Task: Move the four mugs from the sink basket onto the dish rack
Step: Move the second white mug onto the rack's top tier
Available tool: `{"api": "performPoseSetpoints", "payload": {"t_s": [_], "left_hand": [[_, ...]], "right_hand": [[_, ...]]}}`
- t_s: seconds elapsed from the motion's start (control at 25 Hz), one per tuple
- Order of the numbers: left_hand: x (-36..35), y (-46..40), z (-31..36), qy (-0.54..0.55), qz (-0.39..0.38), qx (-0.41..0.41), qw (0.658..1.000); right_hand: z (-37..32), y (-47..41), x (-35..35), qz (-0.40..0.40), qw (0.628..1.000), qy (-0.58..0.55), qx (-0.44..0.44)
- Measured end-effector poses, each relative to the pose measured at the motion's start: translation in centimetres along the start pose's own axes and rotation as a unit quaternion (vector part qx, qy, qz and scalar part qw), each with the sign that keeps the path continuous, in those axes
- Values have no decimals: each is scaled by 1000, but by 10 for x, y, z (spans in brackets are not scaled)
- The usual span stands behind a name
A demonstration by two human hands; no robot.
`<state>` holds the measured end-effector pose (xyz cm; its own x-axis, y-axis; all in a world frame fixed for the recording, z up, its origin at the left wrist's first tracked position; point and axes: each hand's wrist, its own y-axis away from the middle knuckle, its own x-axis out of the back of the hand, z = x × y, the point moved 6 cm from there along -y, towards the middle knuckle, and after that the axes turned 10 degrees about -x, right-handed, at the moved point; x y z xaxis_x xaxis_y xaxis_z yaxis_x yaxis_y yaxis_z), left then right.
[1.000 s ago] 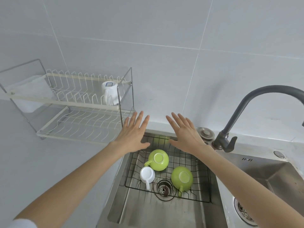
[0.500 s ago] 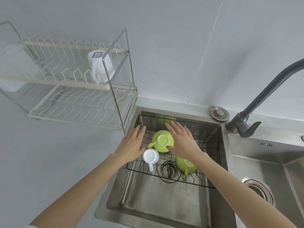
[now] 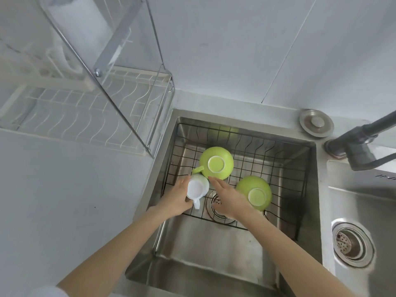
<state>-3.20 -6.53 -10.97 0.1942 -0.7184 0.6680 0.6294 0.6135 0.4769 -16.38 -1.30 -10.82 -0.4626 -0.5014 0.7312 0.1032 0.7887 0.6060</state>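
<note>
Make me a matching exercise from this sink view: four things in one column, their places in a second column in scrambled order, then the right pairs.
Things
1. white mug
2. far green mug
3. near green mug
4. dish rack

Places
A. on the counter, left of the sink
B. upside down at the basket's back, handle pointing left
C. between the left hand and right hand
D. upside down just right of the right hand

Pairs: 1-C, 2-B, 3-D, 4-A
</note>
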Motion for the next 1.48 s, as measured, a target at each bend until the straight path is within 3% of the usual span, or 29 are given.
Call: {"api": "performPoseSetpoints", "payload": {"t_s": [0.2, 0.64, 0.92, 1.12, 1.48], "left_hand": [[-14, -13, -19, 36, 11, 12, 999], [-13, -18, -23, 87, 77, 1, 993], [-3, -8, -9, 88, 94, -50, 990], [18, 16, 19, 130, 117, -116, 978], [98, 97, 71, 94, 166, -240, 952]], "right_hand": [[-7, -22, -19, -26, 999, -39, -1], [-13, -36, -25, 32, 994, -98, -30], [-13, -13, 0, 30, 996, -80, -4], [-17, 24, 31, 79, 992, -98, 23], [-65, 120, 90, 178, 969, -149, 87]]}}
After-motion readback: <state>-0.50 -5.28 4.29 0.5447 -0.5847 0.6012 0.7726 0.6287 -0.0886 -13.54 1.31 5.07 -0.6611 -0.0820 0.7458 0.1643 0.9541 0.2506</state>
